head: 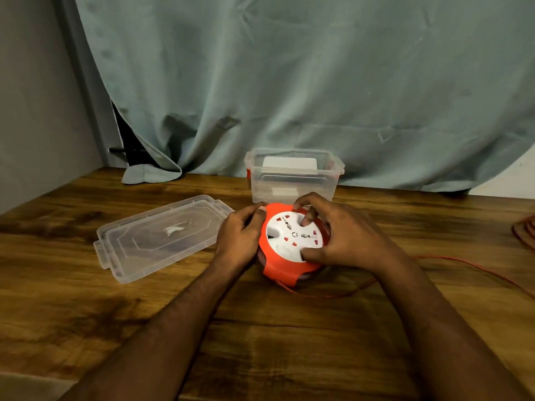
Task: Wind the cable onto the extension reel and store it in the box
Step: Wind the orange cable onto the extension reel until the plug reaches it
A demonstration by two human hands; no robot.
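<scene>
Orange plastic framed the round extension reel point(292, 244), its white socket face turned up, as it sat on the wood-grain counter point(144, 328) near the middle of the scene, just in front of the clear plastic storage box point(292, 176). The left hand point(238, 235) gripped the reel's left edge, fingers curled round the orange rim. The right hand point(344, 234) lay over the socket face, thumb and fingers point(307, 218) bent and pressing into recesses in the white disc, seemingly poised to turn it.

Winding appeared to be under way but well short of finished. A thin orange cable point(469, 266) left the near underside of the reel, looped across the counter and ran off to the right, where more loose cable point(525, 231) lay bunched at the frame's edge. How much cable was wound inside the reel could not be told, since the casing and both hands hid the drum.

The box stood open at the far side of the counter, against a grey-green curtain point(289, 82), with a pale rectangular shape inside or behind it that could not be made out. Its clear plastic lid point(159, 237) lay flat on the counter to the left, apart from the box and near the left hand.

By this evidence, the remaining work was considerable: drawing in the loose cable, lifting the reel into the box, and probably fitting the lid.
</scene>
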